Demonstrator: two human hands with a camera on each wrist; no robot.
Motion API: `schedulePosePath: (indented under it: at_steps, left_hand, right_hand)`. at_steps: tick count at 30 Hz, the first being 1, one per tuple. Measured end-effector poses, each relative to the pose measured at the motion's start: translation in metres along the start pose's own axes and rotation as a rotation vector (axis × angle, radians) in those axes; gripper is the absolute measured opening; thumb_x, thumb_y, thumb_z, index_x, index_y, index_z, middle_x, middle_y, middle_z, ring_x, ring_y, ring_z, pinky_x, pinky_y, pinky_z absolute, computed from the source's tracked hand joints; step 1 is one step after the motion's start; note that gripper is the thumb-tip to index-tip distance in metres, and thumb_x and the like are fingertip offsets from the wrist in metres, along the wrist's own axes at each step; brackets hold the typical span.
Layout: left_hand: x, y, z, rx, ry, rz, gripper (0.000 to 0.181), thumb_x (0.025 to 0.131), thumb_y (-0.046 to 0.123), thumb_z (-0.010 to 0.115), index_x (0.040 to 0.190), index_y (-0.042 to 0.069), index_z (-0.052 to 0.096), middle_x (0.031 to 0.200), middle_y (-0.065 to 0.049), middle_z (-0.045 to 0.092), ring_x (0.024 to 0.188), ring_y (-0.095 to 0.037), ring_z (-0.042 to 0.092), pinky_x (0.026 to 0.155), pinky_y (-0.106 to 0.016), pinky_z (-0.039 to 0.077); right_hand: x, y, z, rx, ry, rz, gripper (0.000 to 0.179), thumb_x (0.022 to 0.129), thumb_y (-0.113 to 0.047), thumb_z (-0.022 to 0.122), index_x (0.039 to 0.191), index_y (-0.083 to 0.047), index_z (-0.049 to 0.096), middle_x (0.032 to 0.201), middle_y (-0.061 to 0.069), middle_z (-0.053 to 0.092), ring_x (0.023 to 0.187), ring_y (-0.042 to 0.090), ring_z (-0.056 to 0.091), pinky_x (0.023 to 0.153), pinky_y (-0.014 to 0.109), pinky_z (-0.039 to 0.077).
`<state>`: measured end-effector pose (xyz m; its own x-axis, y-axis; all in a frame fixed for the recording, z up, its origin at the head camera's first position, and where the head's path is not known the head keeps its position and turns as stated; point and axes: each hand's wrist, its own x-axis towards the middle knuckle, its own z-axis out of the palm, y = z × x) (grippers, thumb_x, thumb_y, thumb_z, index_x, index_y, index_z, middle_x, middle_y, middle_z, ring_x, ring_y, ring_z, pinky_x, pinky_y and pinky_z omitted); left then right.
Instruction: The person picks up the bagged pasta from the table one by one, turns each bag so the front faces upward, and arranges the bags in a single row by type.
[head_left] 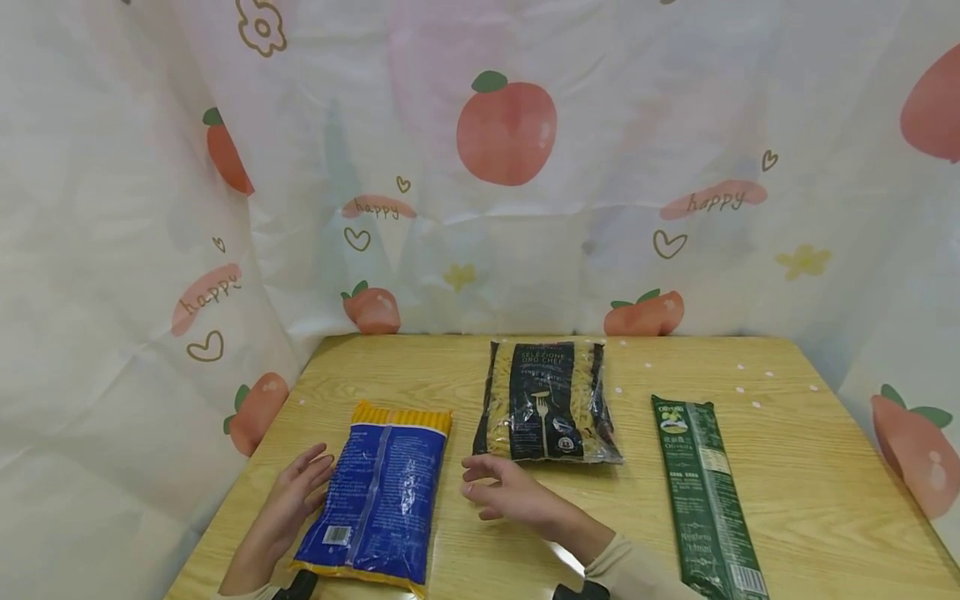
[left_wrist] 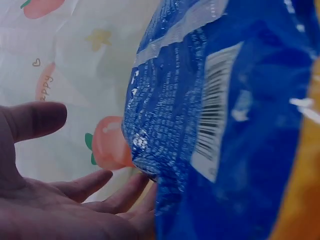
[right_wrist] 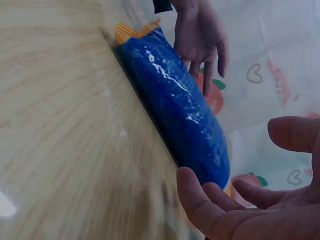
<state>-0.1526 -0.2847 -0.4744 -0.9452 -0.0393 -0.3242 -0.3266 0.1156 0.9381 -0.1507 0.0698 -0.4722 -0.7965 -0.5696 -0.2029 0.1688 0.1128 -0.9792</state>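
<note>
A blue bag with yellow ends (head_left: 382, 500) and a barcode lies on the wooden table, tilted slightly in the head view. Along its left side is my left hand (head_left: 288, 500), fingers extended and holding nothing; its fingertips come right up to the bag's edge in the left wrist view. To the right of the bag, my right hand (head_left: 517, 497) has its palm turned towards it, with a gap between. The right wrist view shows the bag's glossy side (right_wrist: 175, 105) between both hands, thumb and fingers of the right hand (right_wrist: 260, 205) spread apart.
Behind my right hand lies a black and clear pasta bag (head_left: 543, 400). A long green packet (head_left: 705, 500) lies at the right of the table (head_left: 600, 508). Small white dots mark the table's far right. A fruit-printed cloth (head_left: 525, 250) hangs around the back and sides.
</note>
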Motion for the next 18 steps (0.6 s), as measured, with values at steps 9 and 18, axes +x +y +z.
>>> schedulePosePath:
  at_steps: [9,18]
  left_hand:
    - [-0.002,-0.008,0.004,0.0,-0.051,-0.044,0.082,0.108,0.038,0.049,0.165,0.002,0.003,0.164,-0.03,0.021,0.155,-0.05,0.019,0.125,-0.066,0.022]
    - [-0.009,-0.008,0.008,-0.022,-0.078,-0.086,0.079,0.109,0.037,0.048,0.164,0.0,0.005,0.164,-0.033,0.028,0.155,-0.051,0.02,0.124,-0.069,0.022]
  right_hand:
    - [0.008,0.007,0.013,0.085,0.038,0.02,0.068,0.103,-0.017,0.061,0.156,0.009,0.029,0.155,0.036,0.037,0.136,0.051,0.052,0.102,0.055,0.056]
    - [0.014,0.012,0.022,0.152,0.024,0.07,0.071,0.103,-0.016,0.06,0.159,0.007,0.023,0.159,0.037,0.031,0.142,0.054,0.043,0.106,0.062,0.051]
